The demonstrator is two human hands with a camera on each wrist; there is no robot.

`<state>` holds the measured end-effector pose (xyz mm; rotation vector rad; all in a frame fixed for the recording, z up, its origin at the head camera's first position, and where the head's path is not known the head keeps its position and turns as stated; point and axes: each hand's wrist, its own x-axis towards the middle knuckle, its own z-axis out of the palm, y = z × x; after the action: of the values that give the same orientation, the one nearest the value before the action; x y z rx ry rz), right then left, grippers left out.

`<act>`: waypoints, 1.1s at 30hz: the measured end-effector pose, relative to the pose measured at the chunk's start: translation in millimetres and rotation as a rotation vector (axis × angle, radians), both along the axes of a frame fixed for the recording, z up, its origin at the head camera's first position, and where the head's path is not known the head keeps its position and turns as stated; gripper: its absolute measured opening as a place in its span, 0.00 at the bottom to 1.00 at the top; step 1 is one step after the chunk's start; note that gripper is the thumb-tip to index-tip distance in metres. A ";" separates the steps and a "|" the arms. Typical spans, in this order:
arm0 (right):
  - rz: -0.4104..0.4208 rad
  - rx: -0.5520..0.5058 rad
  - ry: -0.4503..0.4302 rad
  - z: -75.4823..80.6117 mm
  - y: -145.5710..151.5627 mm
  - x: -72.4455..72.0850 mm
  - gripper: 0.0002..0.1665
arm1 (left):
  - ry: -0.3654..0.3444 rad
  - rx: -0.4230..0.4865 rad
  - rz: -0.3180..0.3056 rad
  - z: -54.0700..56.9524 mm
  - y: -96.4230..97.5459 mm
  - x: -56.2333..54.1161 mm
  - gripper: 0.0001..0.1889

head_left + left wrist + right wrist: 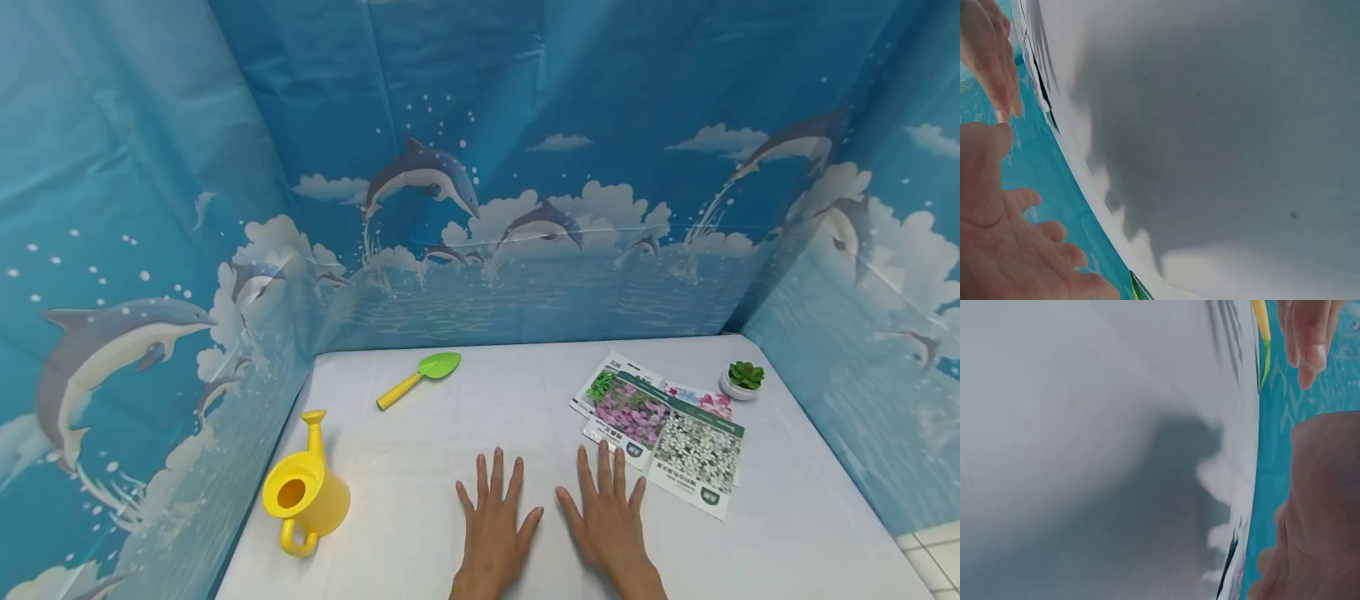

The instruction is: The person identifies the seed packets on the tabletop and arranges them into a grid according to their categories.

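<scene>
My left hand (491,533) is spread palm down over the front middle of the white table, holding nothing. Beside it, to the right, my right hand (609,521) is spread the same way. Its fingertips overlap the lower edge of several seed packets (697,446) in the head view; these have pictures of white, purple and pink flowers. Both wrist views show the palms raised over the tabletop, with finger shadows on the cloth. A yellow watering can (322,496) stands to the left of the left hand. Farther back lies a small trowel (438,365) with a green blade and yellow handle.
A small succulent in a white pot (738,383) stands at the back right, behind the packets. Blue curtains (525,300) printed with dolphins hang along the back and both sides of the white table (420,450).
</scene>
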<state>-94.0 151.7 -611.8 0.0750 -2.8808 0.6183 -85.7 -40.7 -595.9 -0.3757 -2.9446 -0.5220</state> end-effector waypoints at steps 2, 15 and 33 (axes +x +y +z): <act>-0.018 -0.007 -0.028 0.2 6.0 -1.6 0.47 | 0.035 -0.019 -0.021 -0.6 1.6 -1.4 0.37; -0.131 -0.029 -0.190 9.0 64.5 -14.4 0.51 | 0.023 -0.079 -0.158 9.5 26.3 -22.5 0.35; -0.218 -0.042 -0.291 0.2 141.3 -31.5 0.55 | 0.011 -0.236 -0.276 5.0 75.5 -59.7 0.35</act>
<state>-125.4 293.0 -611.6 -0.3597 -3.0882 0.6979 -145.4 34.8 -590.9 -0.8155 -2.9661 -0.1961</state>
